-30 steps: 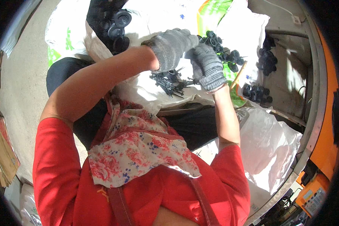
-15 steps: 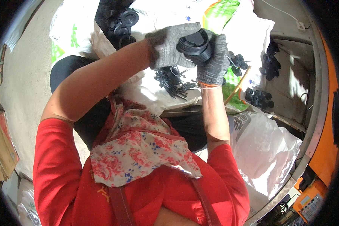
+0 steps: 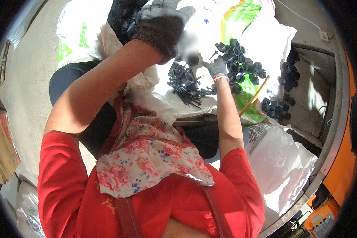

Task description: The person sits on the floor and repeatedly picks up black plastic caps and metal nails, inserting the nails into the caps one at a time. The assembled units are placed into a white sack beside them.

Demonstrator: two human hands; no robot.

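Note:
My left hand (image 3: 162, 25), in a grey knit glove, is raised at the top, its fingers stretched out and apart. It is above the edge of a black bag (image 3: 117, 12) holding round black plastic caps, partly hidden by the hand. Lower and to the right, my gloved right hand (image 3: 217, 68) reaches over the white sack, thumb out to the left and fingers apart. It is beside a cluster of round black caps (image 3: 236, 53). Between my hands is a grey smear (image 3: 188, 41) too blurred to name. Below it lie more black caps (image 3: 178, 70) and a heap of thin black pins (image 3: 188, 95).
The white sack (image 3: 208, 31) with green print spreads under the parts. A wooden stick (image 3: 256, 95) lies at its right. More black parts (image 3: 289, 75) lie near the metal rim (image 3: 339, 91). A clear plastic bag (image 3: 281, 158) sits lower right, and a cardboard piece (image 3: 3, 146) at the far left.
My hands have moved apart, and the ribbed black cap they held is no longer in them. The left has gone up and left, the right down onto the sack, uncovering the cap cluster.

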